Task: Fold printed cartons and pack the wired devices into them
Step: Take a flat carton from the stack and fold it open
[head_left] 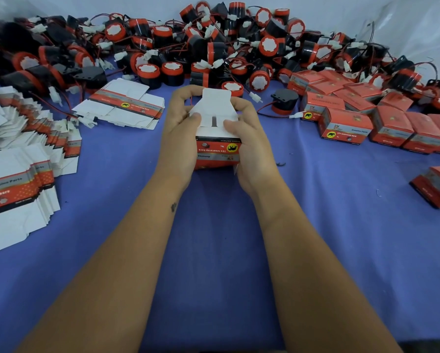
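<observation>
At the middle of the blue table [214, 250], I see both hands wrapped around one red printed carton [217, 152]. My left hand [178, 128] grips its left side, fingers curled over the far edge and thumb pressing a white side flap down. My right hand [249, 138] grips the right side, thumb on the other side flap. The white top flap [216, 100] stands upright behind them, and a dark gap shows between the two folded flaps. Beyond the carton lies a heap of red-and-black wired devices [214, 42]. Flat cartons [23, 159] are fanned out on the left, with another small stack [122, 105] just beside the hands. Closed boxes [366, 118] crowd the right.
</observation>
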The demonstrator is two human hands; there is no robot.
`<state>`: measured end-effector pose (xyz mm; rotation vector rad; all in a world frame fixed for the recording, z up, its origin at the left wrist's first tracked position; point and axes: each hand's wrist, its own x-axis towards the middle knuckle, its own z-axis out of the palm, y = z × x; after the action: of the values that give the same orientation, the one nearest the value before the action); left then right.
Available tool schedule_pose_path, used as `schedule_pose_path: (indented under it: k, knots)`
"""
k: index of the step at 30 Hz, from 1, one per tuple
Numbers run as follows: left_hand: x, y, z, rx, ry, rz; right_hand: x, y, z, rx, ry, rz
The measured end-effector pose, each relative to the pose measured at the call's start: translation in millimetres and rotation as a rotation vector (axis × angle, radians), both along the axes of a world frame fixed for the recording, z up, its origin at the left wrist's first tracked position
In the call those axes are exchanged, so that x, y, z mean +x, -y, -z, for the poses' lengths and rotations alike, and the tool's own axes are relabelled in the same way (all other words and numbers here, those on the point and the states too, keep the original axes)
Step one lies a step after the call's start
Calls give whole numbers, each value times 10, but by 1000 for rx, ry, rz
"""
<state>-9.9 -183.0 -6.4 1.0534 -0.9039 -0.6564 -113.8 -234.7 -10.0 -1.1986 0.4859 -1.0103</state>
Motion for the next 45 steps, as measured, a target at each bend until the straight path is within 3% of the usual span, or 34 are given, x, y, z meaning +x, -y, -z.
schedule_pose_path:
  k: [5,8,12,18,40,43,45]
  knots:
    - [-13,6,45,37,-38,-23,29,-46,-14,34,-38,83]
    - [-11,2,57,45,-130,27,3,-36,-25,4,-63,73]
    - [33,7,62,64,-53,9,-72,3,-58,-66,-146,67]
    - [74,40,40,52,-166,23,-141,21,-134,-21,-168,39]
    - [57,-3,24,55,-7,15,-103,-19,-118,-60,-218,177]
    - [8,-29,-13,-17,-58,-45,-48,-19,-97,-43,-287,293]
    - [-13,-51,-43,-130,67,-140,-35,-8,-103,27,-325,257]
